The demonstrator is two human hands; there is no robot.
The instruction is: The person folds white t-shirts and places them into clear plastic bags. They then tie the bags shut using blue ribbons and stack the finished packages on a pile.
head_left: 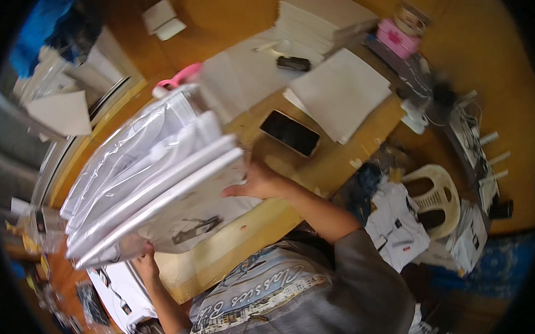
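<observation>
A thick stack of folded white garments in clear plastic bags is held tilted over the left side of the table. My left hand grips its lower near corner, the fingers partly hidden behind the plastic. At the stack's right end my right hand holds on, thumb over the near face and the other fingers mostly out of sight. A dark printed picture shows on the nearest bag. Just past my right hand a black-screened phone lies on the table.
On the yellowish wooden table are a pile of white sheets, a taller stack of boards, a black object and pink-handled scissors. A cream plastic chair with white shirts beside it stands right.
</observation>
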